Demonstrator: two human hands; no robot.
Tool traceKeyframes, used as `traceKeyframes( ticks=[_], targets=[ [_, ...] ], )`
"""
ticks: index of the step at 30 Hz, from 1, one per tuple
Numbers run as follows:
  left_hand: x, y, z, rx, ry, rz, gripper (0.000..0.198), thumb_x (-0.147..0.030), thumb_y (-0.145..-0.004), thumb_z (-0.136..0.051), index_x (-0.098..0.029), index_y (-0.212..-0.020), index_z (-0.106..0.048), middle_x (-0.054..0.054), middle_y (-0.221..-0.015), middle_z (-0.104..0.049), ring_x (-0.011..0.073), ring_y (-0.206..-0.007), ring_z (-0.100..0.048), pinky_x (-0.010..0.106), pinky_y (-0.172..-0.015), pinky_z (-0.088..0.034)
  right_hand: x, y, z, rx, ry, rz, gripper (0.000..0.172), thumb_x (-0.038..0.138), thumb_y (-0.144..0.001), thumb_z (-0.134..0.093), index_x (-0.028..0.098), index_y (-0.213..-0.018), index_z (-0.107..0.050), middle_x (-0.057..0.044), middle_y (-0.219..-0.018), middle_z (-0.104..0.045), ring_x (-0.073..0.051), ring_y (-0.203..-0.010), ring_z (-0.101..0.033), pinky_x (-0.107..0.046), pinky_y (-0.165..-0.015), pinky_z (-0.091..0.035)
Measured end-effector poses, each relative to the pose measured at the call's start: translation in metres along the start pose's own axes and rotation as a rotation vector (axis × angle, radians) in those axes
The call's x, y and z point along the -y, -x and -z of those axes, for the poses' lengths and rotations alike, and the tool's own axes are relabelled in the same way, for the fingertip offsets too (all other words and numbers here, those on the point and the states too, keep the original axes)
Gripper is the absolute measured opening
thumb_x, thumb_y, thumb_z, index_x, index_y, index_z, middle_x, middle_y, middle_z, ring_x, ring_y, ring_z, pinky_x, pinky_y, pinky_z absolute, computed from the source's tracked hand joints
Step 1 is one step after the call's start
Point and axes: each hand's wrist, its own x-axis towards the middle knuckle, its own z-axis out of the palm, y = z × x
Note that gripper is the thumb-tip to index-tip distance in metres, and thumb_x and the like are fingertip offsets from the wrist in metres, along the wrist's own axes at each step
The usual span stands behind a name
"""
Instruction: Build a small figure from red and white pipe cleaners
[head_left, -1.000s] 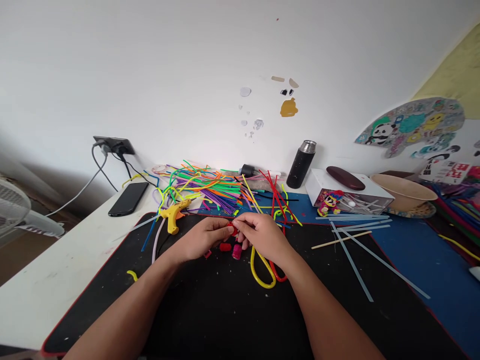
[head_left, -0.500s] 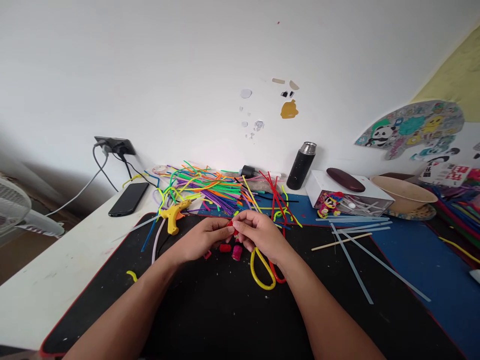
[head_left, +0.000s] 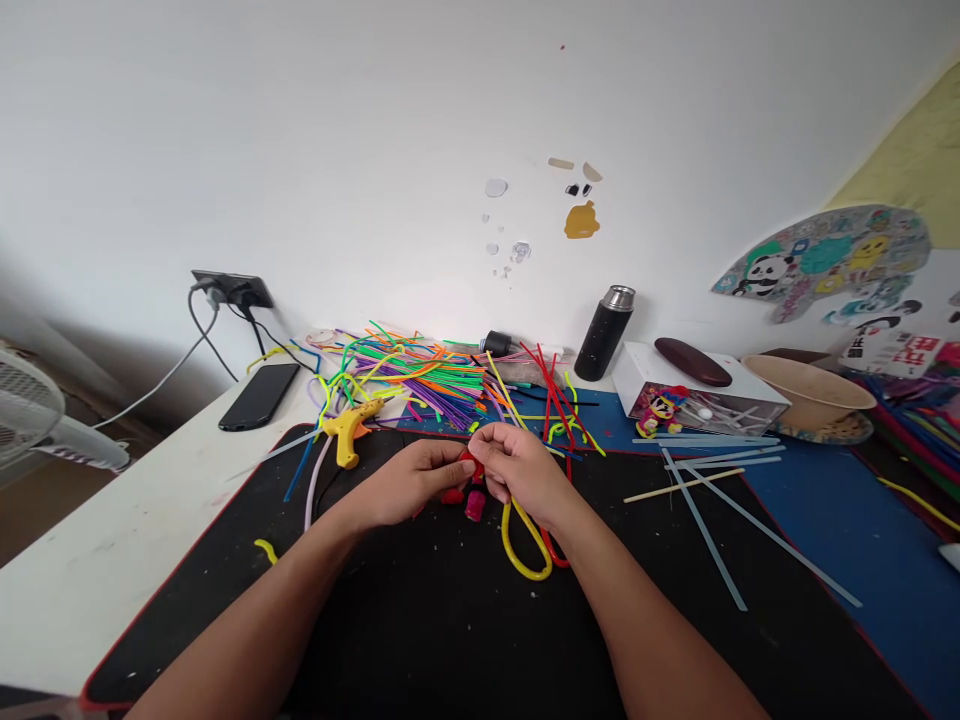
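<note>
My left hand (head_left: pixel 416 480) and my right hand (head_left: pixel 517 468) meet over the black mat (head_left: pixel 465 630), thumbs and fingertips pinched together on a small red piece (head_left: pixel 471 461). Fingers cover most of it, so its exact kind is unclear. Just below the fingertips lie a magenta coil-like piece (head_left: pixel 475 506) and a short red piece (head_left: pixel 451 496). A yellow pipe cleaner loop (head_left: pixel 527 572) hangs or lies below my right hand, with a red loop (head_left: pixel 556 556) beside it, partly behind my wrist.
A yellow glue gun (head_left: pixel 346 438) lies left of my hands. Behind are heaped colourful pipe cleaners (head_left: pixel 420 375) and a black thermos (head_left: pixel 604 335). Glue sticks (head_left: pixel 709 535), a white box (head_left: pixel 630 365) and a small figure (head_left: pixel 663 412) sit right; a phone (head_left: pixel 259 396) lies left.
Both hands stay together on the small red piece. The left fingers have shifted slightly, now covering more of the short red piece below. The view has moved a little.
</note>
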Motion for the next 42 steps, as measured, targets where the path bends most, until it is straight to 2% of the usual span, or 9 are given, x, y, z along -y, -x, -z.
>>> traceKeyframes(
  ticks=[7,12,15,22,30,35,38,42],
  targets=[
    [-0.005,0.004,0.002,-0.001,-0.019,0.043,0.046,-0.057,-0.094,-0.056,-0.014,-0.094,-0.072,0.0,-0.071,-0.054,0.0125,-0.06,-0.041,0.021,-0.049,-0.034,0.0,0.0,-0.002,0.013,-0.021,-0.019,0.039,0.054,-0.087,-0.072,0.019,-0.086,-0.056,0.012,-0.053,-0.042,-0.005,-0.036,-0.036,-0.02,-0.039,-0.025],
    [-0.003,0.005,0.003,0.035,0.017,0.037,0.044,-0.054,-0.094,-0.057,-0.014,-0.093,-0.073,0.0,-0.069,-0.051,0.0122,-0.059,-0.04,0.021,-0.049,-0.035,0.001,0.002,-0.005,0.04,-0.011,-0.013,0.038,0.055,-0.089,-0.069,0.019,-0.087,-0.055,0.011,-0.055,-0.045,-0.004,-0.036,-0.037,-0.02,-0.039,-0.024],
    [-0.003,0.005,0.003,0.018,-0.014,0.017,0.043,-0.055,-0.094,-0.058,-0.014,-0.088,-0.072,0.0,-0.069,-0.052,0.0125,-0.06,-0.042,0.021,-0.049,-0.035,0.001,0.003,-0.006,0.037,-0.004,-0.008,0.038,0.054,-0.089,-0.069,0.019,-0.088,-0.054,0.011,-0.057,-0.047,-0.004,-0.037,-0.037,-0.02,-0.039,-0.024],
    [-0.003,0.004,0.003,-0.008,0.028,0.011,0.045,-0.058,-0.091,-0.06,-0.014,-0.088,-0.07,-0.001,-0.068,-0.052,0.0119,-0.059,-0.042,0.021,-0.049,-0.034,0.002,0.002,-0.007,0.013,-0.074,0.024,0.039,0.055,-0.087,-0.07,0.02,-0.085,-0.052,0.014,-0.05,-0.034,-0.004,-0.038,-0.03,-0.019,-0.039,-0.026],
    [0.0,0.002,0.002,-0.016,0.06,0.071,0.043,-0.057,-0.087,-0.062,-0.015,-0.081,-0.065,-0.002,-0.065,-0.049,0.0109,-0.055,-0.038,0.022,-0.048,-0.031,0.003,0.003,-0.008,-0.006,-0.04,0.028,0.036,0.053,-0.088,-0.069,0.02,-0.085,-0.053,0.013,-0.052,-0.038,-0.004,-0.037,-0.031,-0.019,-0.038,-0.025],
    [0.011,-0.005,-0.001,-0.092,0.19,0.105,0.038,-0.052,-0.081,-0.069,-0.017,-0.074,-0.058,-0.005,-0.062,-0.043,0.0091,-0.053,-0.032,0.022,-0.049,-0.027,-0.004,-0.001,-0.008,-0.049,0.047,0.055,0.031,0.049,-0.09,-0.065,0.021,-0.087,-0.055,0.012,-0.054,-0.042,-0.005,-0.036,-0.034,-0.019,-0.036,-0.023],
    [0.018,-0.011,-0.004,-0.198,0.323,0.072,0.041,-0.051,-0.078,-0.071,-0.018,-0.068,-0.05,-0.007,-0.059,-0.035,0.007,-0.051,-0.024,0.023,-0.048,-0.021,-0.006,-0.002,-0.006,-0.096,0.123,0.115,0.027,0.046,-0.091,-0.065,0.021,-0.088,-0.057,0.01,-0.058,-0.045,-0.005,-0.036,-0.036,-0.019,-0.036,-0.025],
    [0.017,-0.014,-0.009,-0.27,0.296,0.015,0.047,-0.058,-0.08,-0.071,-0.019,-0.068,-0.048,-0.007,-0.058,-0.034,0.0069,-0.051,-0.024,0.023,-0.048,-0.018,-0.004,-0.001,-0.004,-0.104,0.175,0.145,0.025,0.045,-0.093,-0.064,0.021,-0.089,-0.059,0.008,-0.063,-0.052,-0.005,-0.036,-0.04,-0.019,-0.036,-0.028]
  ],
)
